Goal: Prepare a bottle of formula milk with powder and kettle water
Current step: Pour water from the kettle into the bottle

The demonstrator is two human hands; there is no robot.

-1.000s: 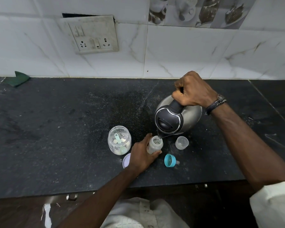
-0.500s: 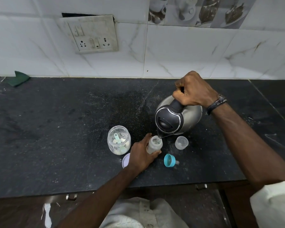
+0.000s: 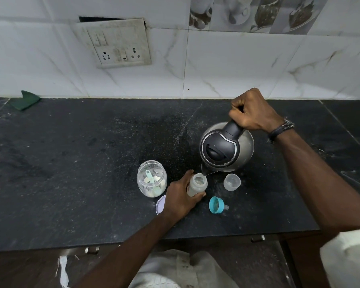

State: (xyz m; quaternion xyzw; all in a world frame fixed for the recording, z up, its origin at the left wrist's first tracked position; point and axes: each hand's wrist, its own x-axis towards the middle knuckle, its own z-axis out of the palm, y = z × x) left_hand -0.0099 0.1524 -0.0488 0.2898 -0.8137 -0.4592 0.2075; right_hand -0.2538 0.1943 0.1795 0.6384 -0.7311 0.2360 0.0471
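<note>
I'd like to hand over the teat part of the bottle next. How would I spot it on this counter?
Start at the steel kettle tilted over the black counter, then drop to the baby bottle under its spout. Just right of the bottle and nearer the counter's front edge lies a teal screw ring with a clear teat, on its side. The clear cap beside it has no colour.

One head-worn camera is looking forward and steeply down over the near edge of the black counter [image 3: 71, 163], close above it, facing the tiled wall [image 3: 227, 65].
</note>
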